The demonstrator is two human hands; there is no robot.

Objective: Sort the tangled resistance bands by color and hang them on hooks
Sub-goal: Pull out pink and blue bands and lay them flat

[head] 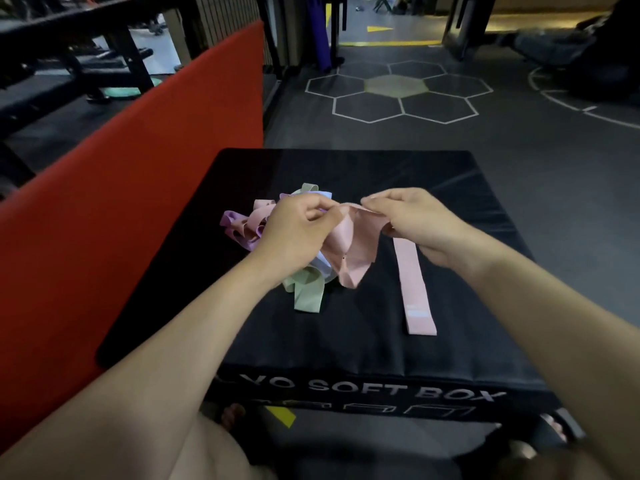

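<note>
Gym floor, black soft box [346, 341] – left hand [298, 230], right hand [412, 220] both pinching pink band [349, 244].

A big black soft box [346, 341] with white letters on its front sits in the middle. A long red padded wall [138, 188] runs along it at 9 o'clock. White six-sided shapes [398, 93] are painted on the dark grey floor [519, 161] at 12 o'clock, the middle one yellow. Black metal gym racks [69, 57] stand at 10 o'clock.
</note>
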